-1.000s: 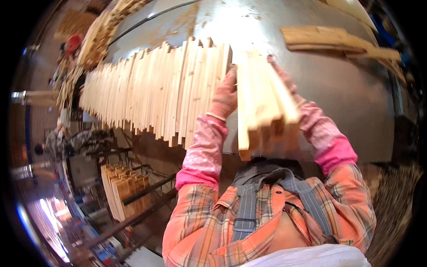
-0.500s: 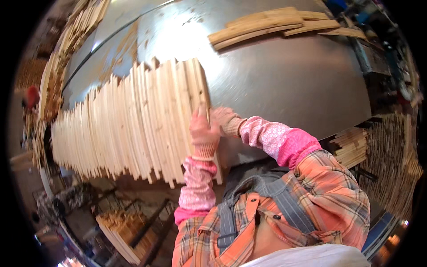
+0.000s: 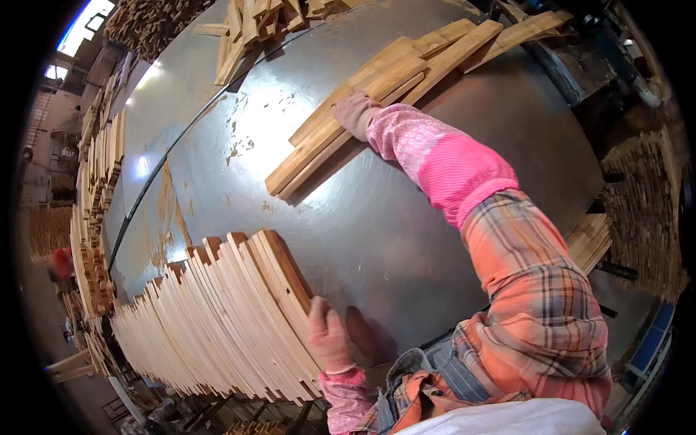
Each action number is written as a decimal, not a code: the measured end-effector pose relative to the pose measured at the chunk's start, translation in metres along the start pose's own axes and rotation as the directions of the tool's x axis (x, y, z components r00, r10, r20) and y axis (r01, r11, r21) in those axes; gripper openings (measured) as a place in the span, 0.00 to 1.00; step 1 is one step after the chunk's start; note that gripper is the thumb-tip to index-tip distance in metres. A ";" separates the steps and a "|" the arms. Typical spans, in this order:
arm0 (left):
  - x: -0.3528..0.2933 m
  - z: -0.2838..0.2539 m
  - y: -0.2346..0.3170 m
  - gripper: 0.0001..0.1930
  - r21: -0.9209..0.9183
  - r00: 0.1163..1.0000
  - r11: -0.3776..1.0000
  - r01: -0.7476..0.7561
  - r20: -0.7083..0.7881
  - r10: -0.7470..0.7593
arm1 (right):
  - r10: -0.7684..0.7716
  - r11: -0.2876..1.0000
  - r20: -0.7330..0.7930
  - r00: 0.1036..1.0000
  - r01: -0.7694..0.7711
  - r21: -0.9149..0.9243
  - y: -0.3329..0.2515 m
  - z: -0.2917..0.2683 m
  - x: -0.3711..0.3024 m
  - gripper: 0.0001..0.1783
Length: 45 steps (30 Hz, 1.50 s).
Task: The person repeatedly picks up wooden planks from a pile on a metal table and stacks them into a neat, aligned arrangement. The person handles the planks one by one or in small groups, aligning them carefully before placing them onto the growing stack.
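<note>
A long row of pale wooden strips (image 3: 210, 319), standing on edge and packed side by side, fills the near left of the metal tabletop. My left hand (image 3: 330, 337), in a pale knit glove, rests against the row's right end with its fingers stretched out. Farther off, my right hand (image 3: 355, 116), gloved alike, reaches over a loose pile of wooden boards (image 3: 391, 65). Its fingers curl over a wooden board (image 3: 308, 161) at the near side of that pile; the fingertips are partly hidden.
The metal tabletop (image 3: 420, 239) has a dark seam and sawdust patches. More offcuts (image 3: 254, 29) lie at its far edge. Stacked strips (image 3: 101, 181) line the left side. A machine (image 3: 580, 65) stands at the far right, with stacked wood (image 3: 641, 210) below it.
My right hand has gone from the end of the strip row to the far boards, which now lie nearer and more slanted. My left hand stays at the row's end; the view has shifted.
</note>
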State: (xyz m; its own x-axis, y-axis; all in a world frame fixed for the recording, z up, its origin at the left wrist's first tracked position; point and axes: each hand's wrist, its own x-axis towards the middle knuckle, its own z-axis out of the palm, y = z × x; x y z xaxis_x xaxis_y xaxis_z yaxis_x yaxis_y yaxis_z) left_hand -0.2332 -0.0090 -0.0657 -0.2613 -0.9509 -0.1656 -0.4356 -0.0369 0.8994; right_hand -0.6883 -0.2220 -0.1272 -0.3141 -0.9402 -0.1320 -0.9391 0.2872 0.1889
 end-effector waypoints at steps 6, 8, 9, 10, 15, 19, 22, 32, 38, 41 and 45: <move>0.145 0.025 0.071 0.18 -0.001 0.943 0.969 -0.248 -0.231 0.241 | -0.350 0.927 0.310 0.884 0.374 -0.018 0.016 -0.047 -0.091 0.13; 0.209 0.067 0.109 0.23 0.035 0.955 0.958 -0.283 -0.080 0.285 | -0.521 0.829 0.327 0.788 0.558 -0.026 0.069 -0.038 -0.129 0.12; 0.241 0.091 0.122 0.26 0.095 0.951 0.947 -0.308 -0.009 0.310 | -0.579 0.801 0.235 0.781 0.598 -0.015 0.092 -0.031 -0.144 0.10; 0.275 0.124 0.132 0.31 0.257 0.925 0.889 -0.378 0.063 0.375 | -0.570 0.816 0.148 0.808 0.577 -0.006 0.114 -0.022 -0.158 0.11; 0.381 0.251 0.175 0.56 0.621 0.916 0.674 -0.399 0.299 0.267 | -0.485 0.848 -0.039 0.873 0.481 0.222 0.167 0.002 -0.197 0.16; 0.390 0.307 0.189 0.49 0.725 0.924 0.609 -0.322 0.380 0.036 | -0.078 0.909 0.029 0.996 0.060 0.412 0.179 0.003 -0.218 0.33; 0.371 0.327 0.188 0.41 0.855 0.932 0.413 -0.315 0.360 -0.035 | 0.505 0.583 0.222 0.834 -0.520 0.624 0.171 0.031 -0.232 0.45; 0.223 0.265 0.115 0.34 0.439 0.872 0.886 0.148 0.365 -0.327 | 0.308 0.046 0.404 0.861 -0.438 0.898 0.146 0.077 -0.253 0.38; 0.065 0.189 0.053 0.18 -0.229 0.714 0.774 0.590 0.596 -0.367 | 0.284 -0.146 0.508 0.813 -0.487 0.861 0.122 0.064 -0.332 0.27; -0.017 0.163 0.017 0.19 -0.361 0.679 0.615 0.701 0.600 -0.423 | 0.255 -0.136 0.530 0.808 -0.513 0.848 0.090 0.037 -0.368 0.23; -0.077 0.143 -0.019 0.20 -0.508 0.673 0.445 0.738 0.611 -0.418 | 0.242 0.107 0.532 0.811 -0.568 0.816 0.069 0.048 -0.416 0.22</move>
State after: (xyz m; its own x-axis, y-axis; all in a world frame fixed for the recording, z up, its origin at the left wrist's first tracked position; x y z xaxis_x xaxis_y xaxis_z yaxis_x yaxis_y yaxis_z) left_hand -0.3277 0.1090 -0.1283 -0.5200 -0.4366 -0.7341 0.0512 -0.8739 0.4835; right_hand -0.6295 0.1982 -0.1061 -0.5563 -0.5956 -0.5795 -0.0358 0.7139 -0.6993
